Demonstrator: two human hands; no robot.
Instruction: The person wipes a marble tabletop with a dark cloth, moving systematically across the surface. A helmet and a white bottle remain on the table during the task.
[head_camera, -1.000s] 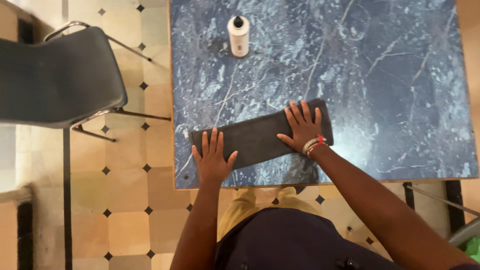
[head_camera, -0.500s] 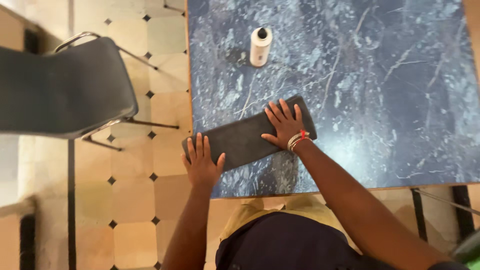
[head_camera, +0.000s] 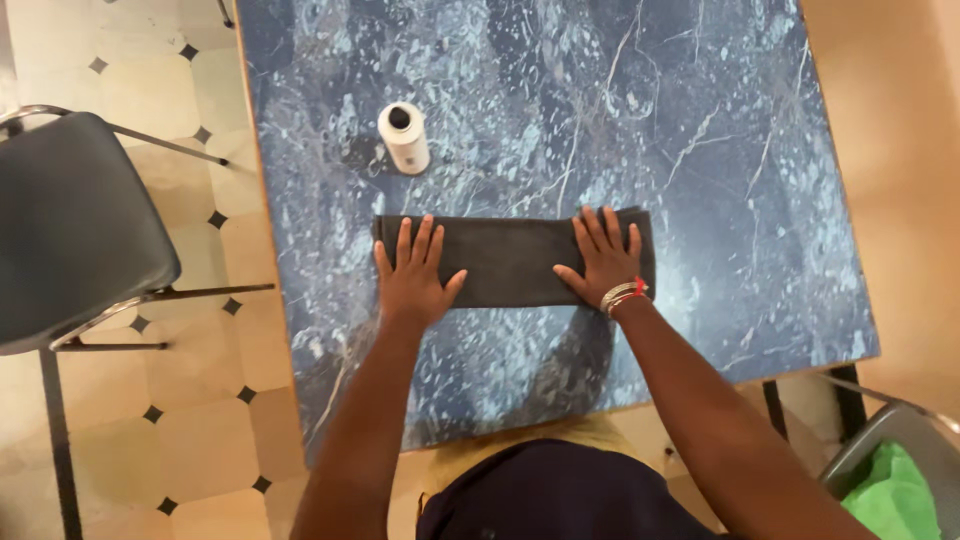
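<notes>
We press our left hand (head_camera: 415, 275) and right hand (head_camera: 603, 257) flat, fingers spread, on the two ends of the folded dark cloth (head_camera: 512, 260), which looks soft, light and best gripped at its ends.

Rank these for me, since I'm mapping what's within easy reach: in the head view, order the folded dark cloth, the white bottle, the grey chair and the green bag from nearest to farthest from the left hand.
1. Folded dark cloth: under the left hand, touching.
2. White bottle: just beyond the hand, on the blue marbled table.
3. Grey chair: off the table's left side, on the floor.
4. Green bag: far right, bottom corner.
</notes>
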